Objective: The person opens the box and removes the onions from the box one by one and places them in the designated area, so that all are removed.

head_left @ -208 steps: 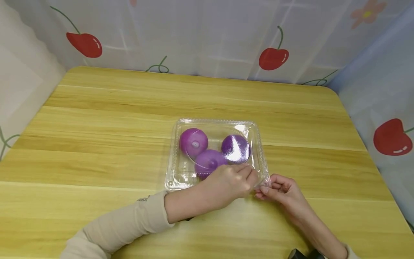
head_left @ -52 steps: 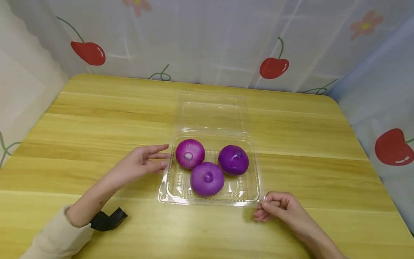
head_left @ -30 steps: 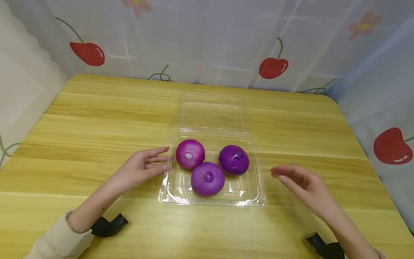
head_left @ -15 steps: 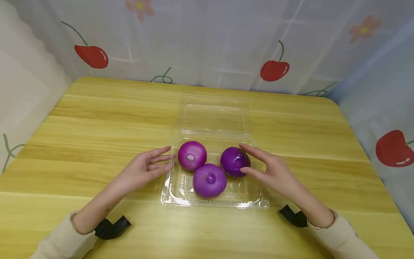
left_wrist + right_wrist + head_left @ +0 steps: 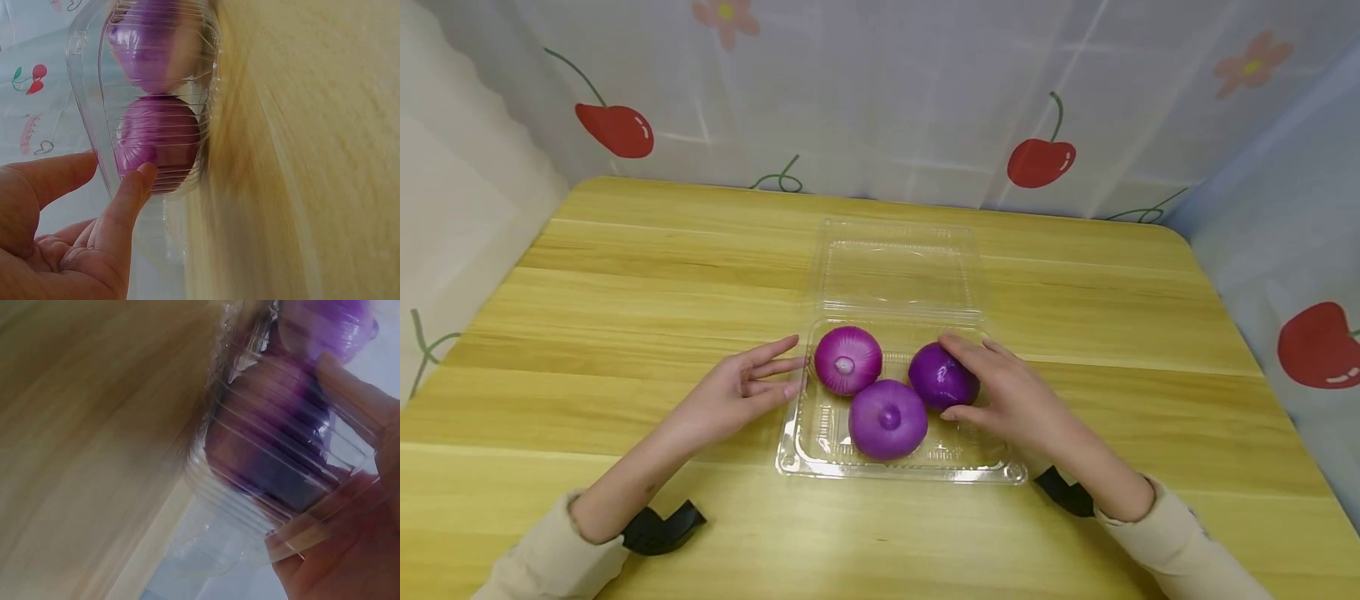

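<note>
In the head view, a clear box (image 5: 901, 474) sits mid-surface (image 5: 647, 308), its lid (image 5: 898, 275) folded back flat on the far side. Three onions lie inside: the left onion (image 5: 847, 358), reddish purple with a pale tip; the front onion (image 5: 888, 425), paler and nearest the person; and the right onion (image 5: 938, 379), the darkest. The left hand (image 5: 726, 396) is at the box's left side, its grip wide, fingers extended and spread against the wall. The right hand (image 5: 1018, 396) comes over the right side and holds the right onion, forefinger over its far side and thumb at its near edge. Each sleeve (image 5: 561, 550) is beige, with a black piece (image 5: 662, 532) showing by each wrist. Behind the surface hangs a pale cloth (image 5: 895, 100) printed with cherries and flowers.

In the left wrist view, the box's ribbed wall stands close, the left onion just behind it and another purple onion farther on. Two fingertips of the left hand touch the outside of the box.

The right wrist view is blurred. The dark right onion shows through the ribbed wall, a paler onion beside it. The thumb reaches over the rim to the onion; how the lower fingers meet it, I cannot tell.
</note>
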Tool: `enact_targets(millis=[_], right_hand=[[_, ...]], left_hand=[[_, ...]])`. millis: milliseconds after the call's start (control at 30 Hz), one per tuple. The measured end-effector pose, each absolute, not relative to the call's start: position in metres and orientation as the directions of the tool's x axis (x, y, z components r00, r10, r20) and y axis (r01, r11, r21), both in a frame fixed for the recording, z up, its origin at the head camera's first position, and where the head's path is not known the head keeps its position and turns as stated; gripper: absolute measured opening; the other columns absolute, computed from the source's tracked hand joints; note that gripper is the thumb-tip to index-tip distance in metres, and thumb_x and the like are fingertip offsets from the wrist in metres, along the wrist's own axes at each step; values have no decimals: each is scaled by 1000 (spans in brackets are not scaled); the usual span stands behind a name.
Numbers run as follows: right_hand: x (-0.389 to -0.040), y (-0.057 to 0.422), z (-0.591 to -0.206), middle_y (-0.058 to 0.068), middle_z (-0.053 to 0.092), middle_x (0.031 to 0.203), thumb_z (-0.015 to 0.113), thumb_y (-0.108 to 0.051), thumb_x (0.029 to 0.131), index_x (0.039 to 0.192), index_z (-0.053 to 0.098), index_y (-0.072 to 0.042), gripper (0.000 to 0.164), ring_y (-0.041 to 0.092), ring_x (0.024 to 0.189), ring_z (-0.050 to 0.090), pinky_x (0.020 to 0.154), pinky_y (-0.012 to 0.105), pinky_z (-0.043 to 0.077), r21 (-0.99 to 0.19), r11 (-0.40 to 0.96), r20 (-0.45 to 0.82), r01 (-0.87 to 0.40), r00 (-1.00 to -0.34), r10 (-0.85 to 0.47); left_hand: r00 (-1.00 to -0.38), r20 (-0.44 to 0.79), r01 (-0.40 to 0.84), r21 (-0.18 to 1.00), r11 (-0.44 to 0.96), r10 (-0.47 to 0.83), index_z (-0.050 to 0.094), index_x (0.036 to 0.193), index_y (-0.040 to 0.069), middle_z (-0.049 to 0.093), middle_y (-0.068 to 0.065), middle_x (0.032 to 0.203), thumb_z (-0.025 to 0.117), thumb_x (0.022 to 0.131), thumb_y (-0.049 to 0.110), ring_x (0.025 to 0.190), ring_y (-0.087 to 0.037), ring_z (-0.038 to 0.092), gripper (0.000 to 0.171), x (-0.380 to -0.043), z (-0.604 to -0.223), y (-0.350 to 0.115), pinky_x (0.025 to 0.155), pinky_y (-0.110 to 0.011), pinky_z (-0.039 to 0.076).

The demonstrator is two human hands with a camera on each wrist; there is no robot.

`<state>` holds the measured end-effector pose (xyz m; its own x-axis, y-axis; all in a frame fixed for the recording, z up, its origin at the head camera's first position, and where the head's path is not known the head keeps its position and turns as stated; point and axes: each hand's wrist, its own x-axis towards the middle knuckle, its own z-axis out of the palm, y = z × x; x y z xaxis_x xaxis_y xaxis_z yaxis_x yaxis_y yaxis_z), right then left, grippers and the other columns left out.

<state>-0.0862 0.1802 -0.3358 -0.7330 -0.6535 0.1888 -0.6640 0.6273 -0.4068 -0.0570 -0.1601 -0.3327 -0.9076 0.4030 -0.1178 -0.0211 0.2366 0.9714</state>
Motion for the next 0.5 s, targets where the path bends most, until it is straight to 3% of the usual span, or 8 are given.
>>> enact_targets(millis=[267, 500], right_hand=[[-86, 175, -337, 17, 44, 138, 85, -28, 67, 138, 41, 1, 89, 29, 126, 42, 110, 50, 18, -335, 650, 181, -682, -724, -666], [-84, 171, -339, 17, 46, 136, 85, -28, 68, 136, 44, -3, 83, 29, 124, 44, 109, 51, 18, -320, 661, 194, -679, -730, -655]], left_hand=[[-908, -105, -5, 970, 243, 404, 27, 143, -6, 46, -25, 132, 61, 91, 6, 106, -31, 58, 63, -57, -332, -160, 87, -29, 48], [-907, -119, -16, 968, 249, 403, 28, 143, -5, 46, -25, 133, 61, 92, 8, 106, -32, 58, 63, -56, -333, -160, 88, -29, 48]])
